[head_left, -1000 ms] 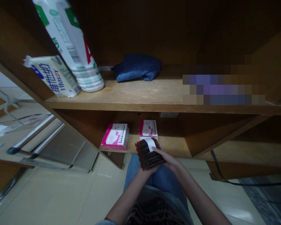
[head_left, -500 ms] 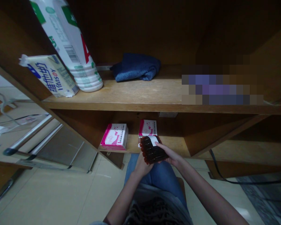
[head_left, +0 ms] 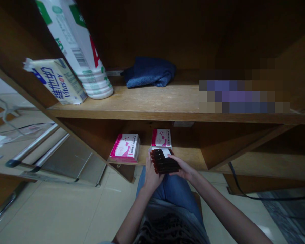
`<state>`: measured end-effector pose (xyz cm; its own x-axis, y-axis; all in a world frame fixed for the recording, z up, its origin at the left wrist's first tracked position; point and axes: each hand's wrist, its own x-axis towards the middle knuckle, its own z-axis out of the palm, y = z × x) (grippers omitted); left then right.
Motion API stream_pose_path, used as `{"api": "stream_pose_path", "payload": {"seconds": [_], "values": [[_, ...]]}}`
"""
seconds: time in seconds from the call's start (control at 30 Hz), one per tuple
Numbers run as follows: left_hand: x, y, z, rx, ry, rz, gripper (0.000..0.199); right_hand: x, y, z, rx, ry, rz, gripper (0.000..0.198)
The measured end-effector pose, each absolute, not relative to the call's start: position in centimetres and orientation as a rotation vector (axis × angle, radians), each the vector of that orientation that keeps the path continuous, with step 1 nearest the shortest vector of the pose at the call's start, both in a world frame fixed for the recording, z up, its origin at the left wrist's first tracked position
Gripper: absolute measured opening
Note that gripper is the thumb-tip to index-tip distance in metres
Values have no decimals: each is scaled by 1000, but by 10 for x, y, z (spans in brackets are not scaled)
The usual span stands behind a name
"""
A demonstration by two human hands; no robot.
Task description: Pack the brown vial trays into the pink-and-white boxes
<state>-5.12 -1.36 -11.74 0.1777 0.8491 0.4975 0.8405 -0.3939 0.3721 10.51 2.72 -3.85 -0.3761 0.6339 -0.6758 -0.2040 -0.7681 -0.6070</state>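
A pack of dark brown ampoules point(head_left: 165, 163) with a white label is held above my lap, at the front of the lower shelf. My right hand point(head_left: 183, 168) grips its right side, with the thumb on top by the label and the other fingers underneath. Along the pack's left edge lies my left hand point(head_left: 152, 174), its fingers pointing forward and partly hidden by the pack. Just beyond the pack, a pink-and-white box point(head_left: 162, 137) lies on the shelf. Another pink-and-white box point(head_left: 125, 146) sits further left, near the shelf's front edge.
On the upper shelf point(head_left: 147, 103) stand a Vitasoy carton point(head_left: 57, 81) and a tall white bottle point(head_left: 83, 64), left of a folded blue towel point(head_left: 149, 72). A blurred patch covers things at the right. A metal-framed rack point(head_left: 73, 159) stands at left; a black cable point(head_left: 244, 193) hangs at right.
The pack has turned slightly and tilted flatter between my hands. My left hand's fingers have come up along its left edge. The boxes and shelf items stay put.
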Motion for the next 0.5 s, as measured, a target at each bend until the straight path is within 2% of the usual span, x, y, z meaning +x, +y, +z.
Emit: {"api": "stream_pose_path", "payload": {"seconds": [0.2, 0.5], "values": [[-47, -17, -111, 2461, 1793, 830, 63, 108, 28, -40, -1334, -478, 2080, 27], [-46, -18, -108, 2458, 1815, 773, 46, 96, 26, -41, -1116, -498, 1956, 19]]}}
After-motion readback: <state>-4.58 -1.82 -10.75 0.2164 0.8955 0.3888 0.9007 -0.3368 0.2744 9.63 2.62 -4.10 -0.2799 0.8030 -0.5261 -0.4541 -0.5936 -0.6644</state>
